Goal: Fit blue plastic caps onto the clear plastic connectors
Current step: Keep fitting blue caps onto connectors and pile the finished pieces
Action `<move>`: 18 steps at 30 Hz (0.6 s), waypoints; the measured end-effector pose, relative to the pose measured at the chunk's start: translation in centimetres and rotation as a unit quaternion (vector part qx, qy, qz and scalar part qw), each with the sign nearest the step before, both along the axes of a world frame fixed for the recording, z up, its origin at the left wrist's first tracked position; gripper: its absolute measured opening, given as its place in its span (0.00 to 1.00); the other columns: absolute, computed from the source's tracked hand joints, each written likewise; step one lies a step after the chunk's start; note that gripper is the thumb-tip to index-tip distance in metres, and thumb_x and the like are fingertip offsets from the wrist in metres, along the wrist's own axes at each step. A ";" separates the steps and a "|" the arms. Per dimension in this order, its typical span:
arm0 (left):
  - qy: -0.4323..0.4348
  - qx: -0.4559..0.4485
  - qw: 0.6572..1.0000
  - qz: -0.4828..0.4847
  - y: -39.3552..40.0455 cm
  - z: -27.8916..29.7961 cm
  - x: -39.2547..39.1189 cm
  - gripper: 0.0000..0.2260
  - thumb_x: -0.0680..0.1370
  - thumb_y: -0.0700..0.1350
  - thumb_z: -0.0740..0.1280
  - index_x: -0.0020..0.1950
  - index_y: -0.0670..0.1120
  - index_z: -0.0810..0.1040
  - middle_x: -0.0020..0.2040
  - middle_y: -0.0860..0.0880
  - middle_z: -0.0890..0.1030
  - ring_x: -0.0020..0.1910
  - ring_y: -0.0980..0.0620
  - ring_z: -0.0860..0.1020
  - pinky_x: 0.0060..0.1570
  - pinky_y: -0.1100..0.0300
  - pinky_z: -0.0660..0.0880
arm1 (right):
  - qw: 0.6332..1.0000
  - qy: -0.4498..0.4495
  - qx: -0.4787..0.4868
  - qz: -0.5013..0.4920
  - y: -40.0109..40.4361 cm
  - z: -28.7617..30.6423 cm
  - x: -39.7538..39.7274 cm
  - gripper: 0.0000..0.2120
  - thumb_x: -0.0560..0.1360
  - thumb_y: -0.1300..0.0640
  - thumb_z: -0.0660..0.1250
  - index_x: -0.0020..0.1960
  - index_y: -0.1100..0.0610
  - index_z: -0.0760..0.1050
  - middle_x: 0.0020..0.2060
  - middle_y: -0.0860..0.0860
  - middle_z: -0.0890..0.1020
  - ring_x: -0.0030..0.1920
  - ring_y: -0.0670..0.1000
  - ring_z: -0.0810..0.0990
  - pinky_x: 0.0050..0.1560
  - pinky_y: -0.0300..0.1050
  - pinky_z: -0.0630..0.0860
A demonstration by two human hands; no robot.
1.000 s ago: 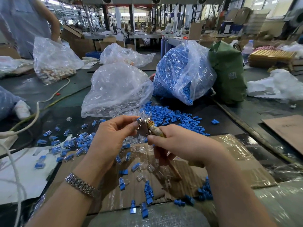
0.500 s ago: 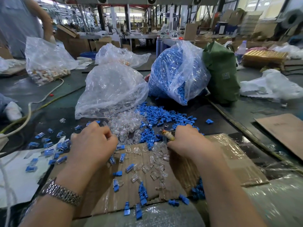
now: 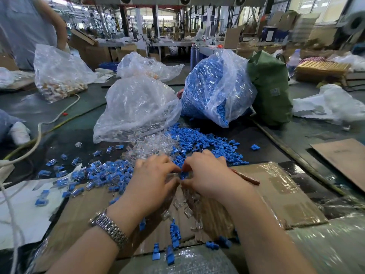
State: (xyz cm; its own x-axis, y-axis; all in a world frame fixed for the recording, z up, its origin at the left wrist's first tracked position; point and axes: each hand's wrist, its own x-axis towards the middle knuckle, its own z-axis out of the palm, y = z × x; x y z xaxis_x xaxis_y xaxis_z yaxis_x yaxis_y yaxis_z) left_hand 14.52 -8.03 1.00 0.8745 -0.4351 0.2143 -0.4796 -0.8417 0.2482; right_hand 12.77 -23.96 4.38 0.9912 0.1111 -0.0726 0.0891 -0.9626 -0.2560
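Note:
My left hand (image 3: 152, 184) and my right hand (image 3: 209, 175) meet fingertip to fingertip over the taped cardboard sheet (image 3: 280, 196). My right hand pinches a blue cap (image 3: 183, 175) and also holds a thin brown stick (image 3: 245, 177) that pokes out to the right. My left hand's thumb and forefinger are curled round something clear, seemingly a clear connector, mostly hidden. A loose pile of blue caps (image 3: 207, 141) lies just beyond my hands, beside a pile of clear connectors (image 3: 152, 145). Capped connectors (image 3: 102, 173) lie scattered to the left.
A clear bag of connectors (image 3: 138, 107), a bag of blue caps (image 3: 213, 84) and a green sack (image 3: 270, 86) stand behind the piles. More caps and connectors (image 3: 174, 232) litter the near cardboard. A white cable (image 3: 39, 135) runs at left, and a person (image 3: 25, 26) stands far left.
My hands came down from chest height to the cardboard, apart at first. They have now drawn together at the pile's near edge, and the right hand has picked up a blue cap.

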 end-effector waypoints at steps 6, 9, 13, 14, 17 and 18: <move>-0.005 -0.051 0.999 0.008 0.1 -0.2 -0.1 0.04 0.79 0.54 0.68 0.53 0.58 0.79 0.46 0.62 0.76 0.52 0.59 0.72 0.65 0.51 0.63 | 0.999 -0.027 -0.017 -0.013 0.4 -0.5 0.5 0.07 0.79 0.57 0.67 0.53 0.45 0.76 0.50 0.47 0.78 0.60 0.54 0.72 0.63 0.63 0.62; -0.003 -0.079 0.997 0.013 0.4 0.0 -0.3 0.02 0.78 0.52 0.70 0.50 0.57 0.78 0.44 0.62 0.78 0.49 0.60 0.75 0.66 0.49 0.64 | 0.998 -0.047 -0.029 -0.016 0.4 -0.6 0.6 0.05 0.79 0.56 0.67 0.49 0.45 0.76 0.48 0.47 0.78 0.58 0.54 0.74 0.63 0.63 0.63; 0.046 -0.149 0.988 0.006 0.5 0.4 -0.3 0.05 0.77 0.47 0.72 0.47 0.56 0.78 0.42 0.59 0.80 0.44 0.61 0.78 0.62 0.49 0.73 | 0.996 -0.069 -0.049 -0.002 0.5 -1.0 0.4 0.02 0.79 0.52 0.67 0.51 0.45 0.76 0.47 0.47 0.73 0.58 0.54 0.73 0.65 0.64 0.64; 0.061 -0.174 0.983 0.004 0.6 0.6 -0.3 0.05 0.77 0.45 0.72 0.47 0.55 0.79 0.41 0.57 0.81 0.42 0.60 0.79 0.57 0.53 0.77 | 0.996 -0.075 -0.055 0.002 0.5 -1.0 0.4 0.02 0.79 0.51 0.67 0.51 0.45 0.76 0.48 0.47 0.73 0.59 0.54 0.73 0.66 0.64 0.64; 0.114 -0.249 0.962 0.000 1.3 1.2 -0.2 0.06 0.78 0.43 0.72 0.51 0.54 0.82 0.43 0.54 0.84 0.42 0.60 0.81 0.45 0.67 0.78 | 0.994 -0.105 -0.028 -0.003 0.0 -0.8 0.4 0.03 0.79 0.51 0.67 0.48 0.47 0.73 0.45 0.47 0.76 0.55 0.54 0.76 0.63 0.59 0.68; 0.143 -0.283 0.948 0.002 1.5 1.3 -0.1 0.06 0.79 0.44 0.72 0.51 0.54 0.83 0.44 0.54 0.85 0.43 0.61 0.82 0.44 0.71 0.77 | 0.993 -0.115 0.012 -0.014 -0.3 -0.6 0.4 0.04 0.79 0.51 0.67 0.47 0.48 0.73 0.43 0.47 0.78 0.52 0.54 0.78 0.60 0.55 0.71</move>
State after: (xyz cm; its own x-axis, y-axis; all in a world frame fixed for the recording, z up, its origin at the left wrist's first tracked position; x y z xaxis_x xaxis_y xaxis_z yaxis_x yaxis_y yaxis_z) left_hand 14.45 -6.49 2.35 0.9332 -0.3181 0.1673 -0.3226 -0.5360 0.7801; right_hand 13.15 -24.28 3.78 0.9840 0.0816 0.1583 0.1205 -0.9595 -0.2546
